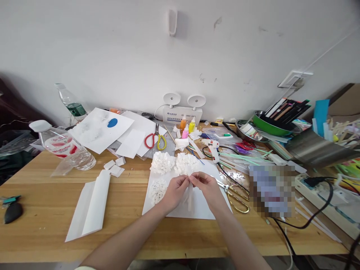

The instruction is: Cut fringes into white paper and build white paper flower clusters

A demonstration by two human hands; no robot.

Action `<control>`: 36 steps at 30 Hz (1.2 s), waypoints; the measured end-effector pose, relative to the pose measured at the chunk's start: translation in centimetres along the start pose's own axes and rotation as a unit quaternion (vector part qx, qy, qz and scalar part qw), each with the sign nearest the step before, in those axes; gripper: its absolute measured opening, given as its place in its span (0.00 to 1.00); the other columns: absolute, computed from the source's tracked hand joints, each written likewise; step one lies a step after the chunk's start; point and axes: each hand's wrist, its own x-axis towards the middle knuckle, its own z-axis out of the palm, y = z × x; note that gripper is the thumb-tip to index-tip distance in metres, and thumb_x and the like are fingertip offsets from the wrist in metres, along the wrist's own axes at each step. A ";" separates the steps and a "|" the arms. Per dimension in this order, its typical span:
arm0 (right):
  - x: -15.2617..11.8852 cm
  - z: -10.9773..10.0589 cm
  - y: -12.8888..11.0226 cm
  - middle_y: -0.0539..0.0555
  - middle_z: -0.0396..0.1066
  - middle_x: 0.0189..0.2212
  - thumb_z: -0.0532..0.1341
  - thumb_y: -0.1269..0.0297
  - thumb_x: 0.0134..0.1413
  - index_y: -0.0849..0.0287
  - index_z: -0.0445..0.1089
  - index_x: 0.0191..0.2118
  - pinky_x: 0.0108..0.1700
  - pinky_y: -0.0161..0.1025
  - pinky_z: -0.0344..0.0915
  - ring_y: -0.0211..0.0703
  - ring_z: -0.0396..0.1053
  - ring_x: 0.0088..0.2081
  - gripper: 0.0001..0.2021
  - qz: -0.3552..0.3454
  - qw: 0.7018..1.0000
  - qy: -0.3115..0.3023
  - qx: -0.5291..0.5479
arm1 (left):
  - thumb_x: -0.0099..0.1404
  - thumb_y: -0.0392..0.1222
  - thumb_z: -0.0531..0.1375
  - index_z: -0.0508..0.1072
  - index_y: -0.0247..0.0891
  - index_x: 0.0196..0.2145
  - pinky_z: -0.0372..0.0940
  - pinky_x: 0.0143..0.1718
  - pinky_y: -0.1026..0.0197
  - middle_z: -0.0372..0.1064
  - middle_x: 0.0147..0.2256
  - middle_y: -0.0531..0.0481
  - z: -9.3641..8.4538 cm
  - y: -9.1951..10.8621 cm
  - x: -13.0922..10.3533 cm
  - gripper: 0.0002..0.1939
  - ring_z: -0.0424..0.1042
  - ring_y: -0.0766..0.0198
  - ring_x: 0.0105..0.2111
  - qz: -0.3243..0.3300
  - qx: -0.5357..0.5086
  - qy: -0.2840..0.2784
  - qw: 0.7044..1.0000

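My left hand (176,192) and my right hand (206,187) meet over a white sheet (174,214) on the wooden table. Thumbs and forefingers of both are pinched on the top end of a pale translucent strip (190,198), which hangs down between them. Around them on the sheet lie three white ruffled clusters: one at the back left (162,162), one at the back just beyond my fingertips (186,163), and one beside my left hand (158,191). Gold-handled scissors (238,198) lie to the right of my right hand, blades partly hidden by it.
A glue gun (213,149), red-and-yellow scissors (156,139) and small paint bottles (185,131) lie behind the sheet. Folded white paper (94,206) and a water bottle (67,148) are on the left. Cables, a power strip (327,198) and a bowl of markers (271,125) crowd the right.
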 end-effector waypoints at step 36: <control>1.7 -2.2 -0.1 0.52 0.67 0.29 0.64 0.57 0.42 0.55 0.74 0.31 0.32 0.37 0.61 0.39 0.63 0.31 0.10 -0.064 0.978 0.051 0.191 | 0.62 0.46 0.49 0.75 0.34 0.33 0.61 0.41 0.61 0.73 0.33 0.48 -4.4 5.3 3.7 0.18 0.69 0.60 0.37 0.059 0.205 0.034 0.976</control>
